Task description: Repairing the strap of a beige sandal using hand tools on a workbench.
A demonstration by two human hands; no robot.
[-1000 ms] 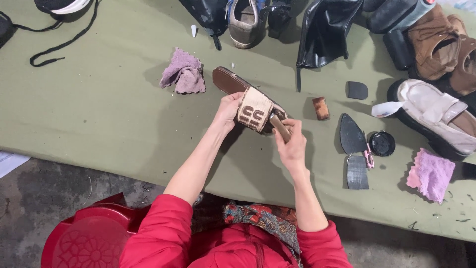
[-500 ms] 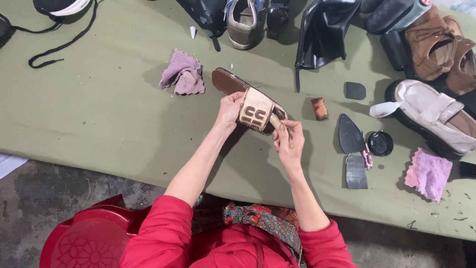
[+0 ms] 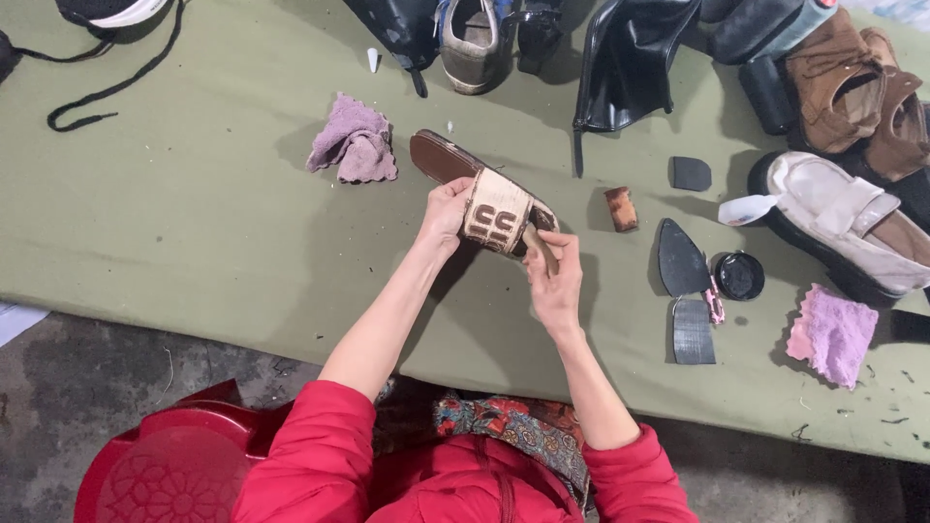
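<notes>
— What's the setting?
— A grey concrete floor (image 3: 58,387) under an olive-green worktop (image 3: 174,232) strewn with shoes, with a red plastic stool (image 3: 165,465) at the near edge.

— And what's being handled?
— A brown slide sandal (image 3: 484,194) with a cream patterned strap, tilted up off the worktop between both hands. The left hand (image 3: 448,208) has its fingers closed around the strap's edge; the right hand (image 3: 554,276) pinches the sandal's front end, fingers wrapped tight on it.

— What lies around the fingers?
— Right of them, well apart, a cream loafer (image 3: 838,218), then two dark sole pieces (image 3: 686,291), a pink cloth (image 3: 831,334) and a small black tin (image 3: 740,275). Left of them, near the sandal's heel, a mauve cloth (image 3: 354,140). Just right, a small brown block (image 3: 620,208).
</notes>
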